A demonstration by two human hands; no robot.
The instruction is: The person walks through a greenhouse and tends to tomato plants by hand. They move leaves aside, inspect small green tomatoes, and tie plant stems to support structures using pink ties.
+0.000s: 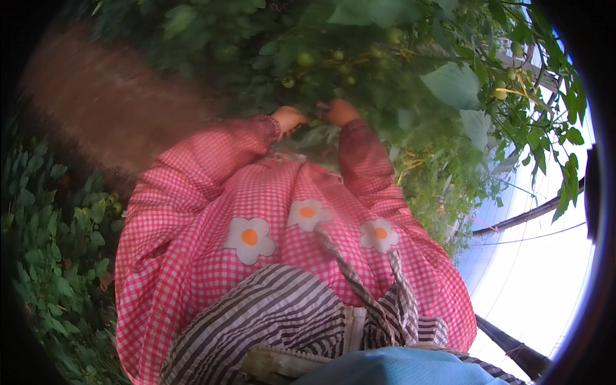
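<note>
Both of my hands are in front of my chest, low among the leaves of tomato plants [269,62]. My left hand [289,119] has its fingers curled inward; whether they grip anything is hidden. A short gap separates it from my right hand [340,114], which pinches a small purplish object [323,106] too blurred to name. Green leaves [313,136] lie just below and between the hands. Just beyond my hands hang several unripe green tomatoes [305,59], with a smaller green tomato [288,83] nearer my left hand.
Brown soil [110,101] runs along the left, with more leafy plants [57,284] below it. At the right, tomato vines [544,110] hang close, bearing green fruit [500,89]. A dark pole [519,216] crosses before bright sheeting [534,274].
</note>
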